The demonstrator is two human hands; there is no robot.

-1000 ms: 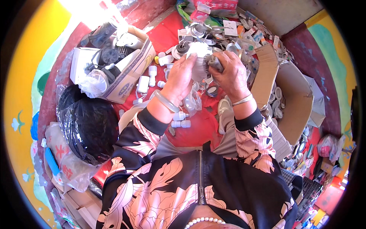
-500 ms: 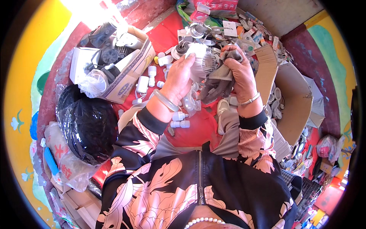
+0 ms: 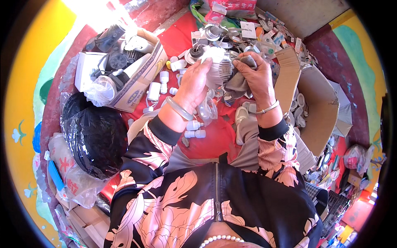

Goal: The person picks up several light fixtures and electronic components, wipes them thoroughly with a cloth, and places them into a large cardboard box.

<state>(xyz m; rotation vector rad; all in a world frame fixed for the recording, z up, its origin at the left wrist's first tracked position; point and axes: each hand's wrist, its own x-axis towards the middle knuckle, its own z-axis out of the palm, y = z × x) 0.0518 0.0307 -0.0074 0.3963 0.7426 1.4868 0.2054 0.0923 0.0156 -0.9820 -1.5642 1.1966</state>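
My left hand (image 3: 194, 82) is closed round a white, ribbed light fitting (image 3: 217, 73), with its finned side turned to the right. A grey-brown cloth (image 3: 237, 84) is pinched in my right hand (image 3: 257, 74) and hangs beside the fins, close against them. Whether the cloth touches the fitting I cannot tell. Just beyond both hands lie more lamp parts, among them a round silver downlight (image 3: 214, 31) and a dark ring-shaped part (image 3: 197, 51). Several white bulb-like pieces (image 3: 194, 133) rest on the red sheet (image 3: 213, 144) below my hands.
At the left stands a cardboard box (image 3: 138, 89) of dark and white appliances, with a black plastic bag (image 3: 95, 136) nearer. An open carton (image 3: 320, 109) with white round fittings is at the right. Small boxes (image 3: 281, 39) pile up at the far right. My shoe (image 3: 241, 124) is below my right hand.
My right hand has shifted slightly left and its grip on the cloth has changed; the cloth is bunched closer to the fitting and hangs less low. My left hand has barely moved.
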